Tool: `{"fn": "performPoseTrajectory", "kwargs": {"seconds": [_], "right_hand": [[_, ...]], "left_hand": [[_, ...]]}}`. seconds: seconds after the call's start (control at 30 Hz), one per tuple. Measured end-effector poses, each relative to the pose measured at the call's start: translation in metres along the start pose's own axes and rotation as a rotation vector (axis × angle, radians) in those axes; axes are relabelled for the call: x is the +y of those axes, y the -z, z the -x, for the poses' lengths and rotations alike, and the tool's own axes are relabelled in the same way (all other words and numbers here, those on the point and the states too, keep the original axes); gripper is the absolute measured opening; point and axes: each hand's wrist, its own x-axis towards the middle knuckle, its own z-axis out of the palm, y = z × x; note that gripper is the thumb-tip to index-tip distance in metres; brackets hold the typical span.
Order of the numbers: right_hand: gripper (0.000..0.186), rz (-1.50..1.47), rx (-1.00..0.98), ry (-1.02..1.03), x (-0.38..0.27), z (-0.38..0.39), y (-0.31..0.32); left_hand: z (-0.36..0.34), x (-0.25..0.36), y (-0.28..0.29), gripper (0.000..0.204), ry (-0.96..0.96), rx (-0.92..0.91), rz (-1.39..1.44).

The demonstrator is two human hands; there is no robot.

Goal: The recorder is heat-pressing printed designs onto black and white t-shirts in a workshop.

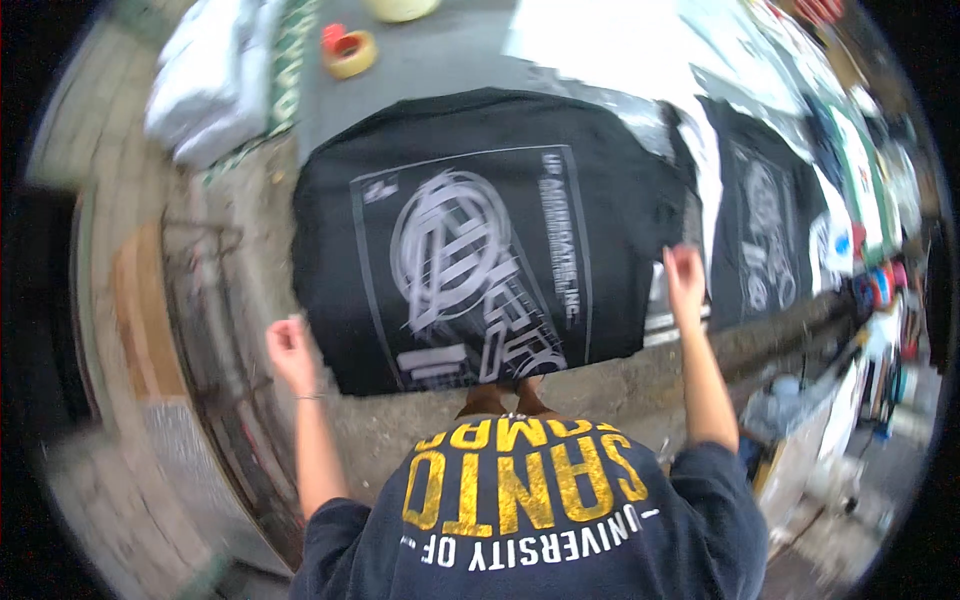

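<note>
A black T-shirt with a large grey and white print lies spread out in front of me. Its near edge sags toward my body. Beside its lower left edge is my left hand, the fingers curled in. At the right, close under the shirt's sleeve, is my right hand, its fingers curled and drawn together. Motion blurs both hands, and I cannot make out whether cloth is pinched in either one.
A second black printed shirt lies at the right. A roll of tape rests on the grey tabletop at the back, near white sheeting. White bundles are stacked at the far left. Clutter lines the right side.
</note>
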Motion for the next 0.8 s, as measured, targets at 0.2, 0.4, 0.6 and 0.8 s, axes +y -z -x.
{"fn": "performPoseTrajectory", "kwargs": {"seconds": [0.2,0.4,0.6,0.8], "right_hand": [[0.017,-0.264,-0.082,-0.302,0.026,0.149,0.006],[0.020,-0.289,-0.222,-0.278,0.034,0.118,0.013],[0.025,0.006,-0.130,-0.113,0.026,0.121,0.003],[0.028,0.336,-0.002,-0.175,-0.002,0.129,-0.015]], "left_hand": [[0.135,0.011,-0.006,0.019,0.045,-0.092,-0.127],[0.133,0.027,-0.021,0.039,-0.080,0.215,-0.461],[0.124,0.015,-0.022,0.034,0.045,0.120,-0.452],[0.109,0.008,-0.016,0.035,-0.092,0.106,-0.533]]}}
